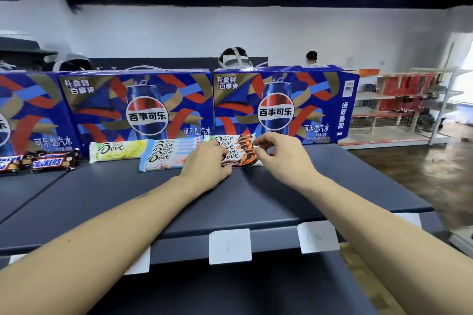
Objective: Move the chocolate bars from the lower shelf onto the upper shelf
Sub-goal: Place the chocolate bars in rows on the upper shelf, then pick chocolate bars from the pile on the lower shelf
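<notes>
A: Where are the chocolate bars?

B: On the upper shelf [332,186], lined up against the Pepsi cartons [279,102]. From the left: Snickers bars [48,161], a yellow-green Dove bar [117,151], a stack of pale blue Dove bars [163,155], then a stack of brown-and-orange Dove bars [239,151].

A: And the hands?

B: Both are at the brown-and-orange stack. The left hand [204,163] lies palm down with its fingers curled over the stack's left end, touching the wrappers and covering the right end of the blue stack. I cannot tell whether it grips anything.

A: The right one?

B: The right hand [279,153] sits at the stack's right end, fingers bent, thumb and fingertips pinched together at the wrapper edge. Whether it clasps a bar or only touches it, I cannot tell.

A: Anything below?

B: 2 white price tags [229,245] hang on the shelf's front edge, with part of another at the left. The lower shelf [230,289] shows only as a dark surface at the bottom of the view.
</notes>
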